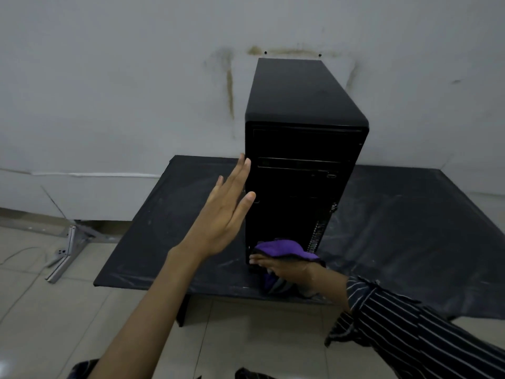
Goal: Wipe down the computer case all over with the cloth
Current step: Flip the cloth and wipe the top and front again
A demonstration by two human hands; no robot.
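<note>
Left hand [226, 214] is flat with fingers straight, at the left front edge of the black computer case [300, 105]; contact unclear. Right hand [284, 268] grips the purple cloth [281, 248] against the case's lower front, below the left hand. Case stands upright on a black table [164, 214].

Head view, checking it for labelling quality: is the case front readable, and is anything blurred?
Head view: the computer case front is underexposed, its drive bays barely distinguishable; the right hand and cloth look slightly blurred; wide-angle distortion splays the table edges.
</note>
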